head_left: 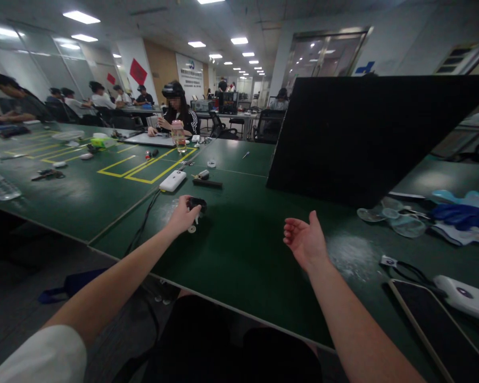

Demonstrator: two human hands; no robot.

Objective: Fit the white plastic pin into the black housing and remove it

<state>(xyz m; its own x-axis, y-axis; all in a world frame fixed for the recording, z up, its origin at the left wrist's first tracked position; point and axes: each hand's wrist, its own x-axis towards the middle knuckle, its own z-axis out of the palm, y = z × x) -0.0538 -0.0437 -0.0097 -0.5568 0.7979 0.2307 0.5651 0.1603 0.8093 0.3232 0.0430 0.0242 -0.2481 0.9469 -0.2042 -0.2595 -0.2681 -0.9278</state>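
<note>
Over the left part of the green table [239, 255], my left hand [181, 217] is closed around a small black rounded object [198, 204], whose exact kind I cannot make out. Just below those fingers is a small white ring-shaped piece [192, 229]; whether it touches the black object is unclear. My right hand [305, 239] hovers over the table, palm turned inward, fingers loosely curled and thumb apart, holding nothing. Beyond the left hand lie a dark bar [207, 183] and a small cylindrical piece [203, 174].
A large black panel [367, 138] stands tilted at the back right. Clear goggles [403, 221], a phone [435, 324] and a white power bank [469, 298] lie right. Another white device [173, 181] with a cable sits left. Across the table, a person [179, 114] sits behind a bottle [179, 137].
</note>
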